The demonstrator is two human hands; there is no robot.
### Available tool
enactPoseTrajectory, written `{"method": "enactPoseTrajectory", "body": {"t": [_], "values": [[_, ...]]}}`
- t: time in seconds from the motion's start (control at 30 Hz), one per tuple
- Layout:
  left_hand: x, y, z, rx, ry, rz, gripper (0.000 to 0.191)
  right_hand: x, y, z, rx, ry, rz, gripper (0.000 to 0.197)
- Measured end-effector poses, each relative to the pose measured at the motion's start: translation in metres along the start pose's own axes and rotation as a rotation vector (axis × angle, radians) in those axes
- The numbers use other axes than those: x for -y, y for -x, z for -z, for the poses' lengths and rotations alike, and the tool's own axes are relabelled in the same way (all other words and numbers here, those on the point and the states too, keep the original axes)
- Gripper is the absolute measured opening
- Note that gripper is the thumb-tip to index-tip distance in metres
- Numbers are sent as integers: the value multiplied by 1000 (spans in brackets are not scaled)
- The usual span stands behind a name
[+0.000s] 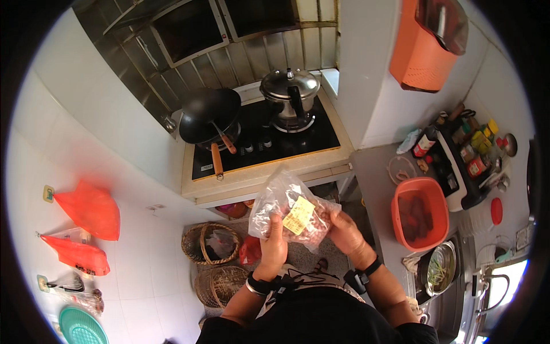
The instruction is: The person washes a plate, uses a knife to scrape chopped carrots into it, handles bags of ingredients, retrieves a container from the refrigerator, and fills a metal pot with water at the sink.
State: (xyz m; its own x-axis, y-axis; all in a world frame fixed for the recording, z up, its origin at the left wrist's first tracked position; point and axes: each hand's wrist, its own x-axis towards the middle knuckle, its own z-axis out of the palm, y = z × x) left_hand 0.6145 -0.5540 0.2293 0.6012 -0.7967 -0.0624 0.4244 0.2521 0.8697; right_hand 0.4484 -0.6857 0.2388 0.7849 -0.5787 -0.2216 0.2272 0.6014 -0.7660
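Between my two hands is a clear plastic bag [269, 202] of small reddish-pink pieces that look like peanuts, with a yellow printed label [299, 215] on its face. My left hand [273, 247] grips the bag's lower left side, thumb on top. The lower right corner is held by my right hand [350, 236]. The bag is in front of my body, nearer to me than the stove counter's front edge. Fingers under the bag are hidden.
A black gas stove [275, 148] carries a wok [208, 116] with wooden handles and a steel pressure cooker [290, 96]. On the right counter are an orange basin [399, 232] and a seasoning rack [455, 172]; a sink [442, 314] lies nearer. Wicker baskets [221, 286] stand on the floor at left.
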Motion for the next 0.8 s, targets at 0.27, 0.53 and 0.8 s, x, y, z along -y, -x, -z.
{"method": "enactPoseTrajectory", "body": {"t": [0.27,0.53,0.8], "values": [[-73,-44,19,-130,-55,-155,47,52,-125,17,-149,558,-112,45],[-120,-89,112,-257,28,-211,36,123,-260,6,-464,615,-12,66],[-159,-119,162,-340,-157,-295,46,125,-320,9,-484,632,-108,58]]}}
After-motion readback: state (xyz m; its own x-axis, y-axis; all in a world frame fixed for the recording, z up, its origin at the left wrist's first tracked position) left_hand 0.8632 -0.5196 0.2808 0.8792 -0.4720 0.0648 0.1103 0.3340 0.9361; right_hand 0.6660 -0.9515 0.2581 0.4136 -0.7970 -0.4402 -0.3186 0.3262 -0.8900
